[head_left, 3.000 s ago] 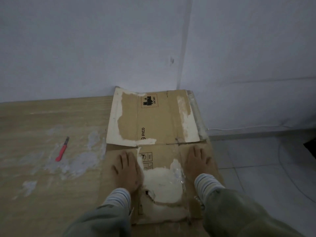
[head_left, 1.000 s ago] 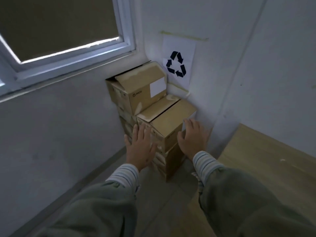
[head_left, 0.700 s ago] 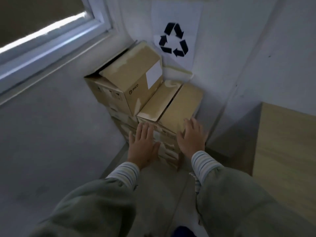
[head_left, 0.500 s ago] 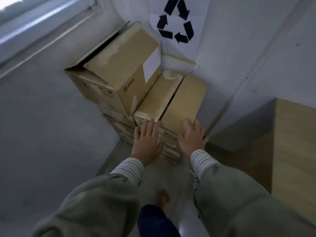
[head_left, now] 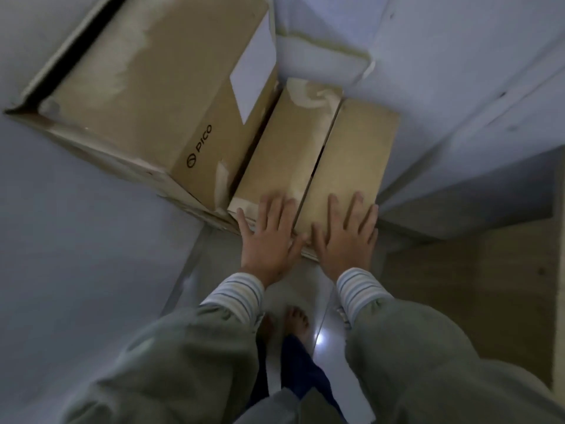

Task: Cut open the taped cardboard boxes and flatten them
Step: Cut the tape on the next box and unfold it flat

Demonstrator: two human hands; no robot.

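We seem to be in a plain room of a home, in a corner used for storing waste cardboard. Bare pale walls (head_left: 458, 56) fill the upper right and the left of the frame. Stacked cardboard boxes (head_left: 171, 96) crowd the corner at upper centre. At lower centre we see a glossy tiled floor (head_left: 324, 338) and a bare foot (head_left: 298, 319). Light wood-look flooring or boarding (head_left: 458, 286) shows at right; which, we cannot tell.
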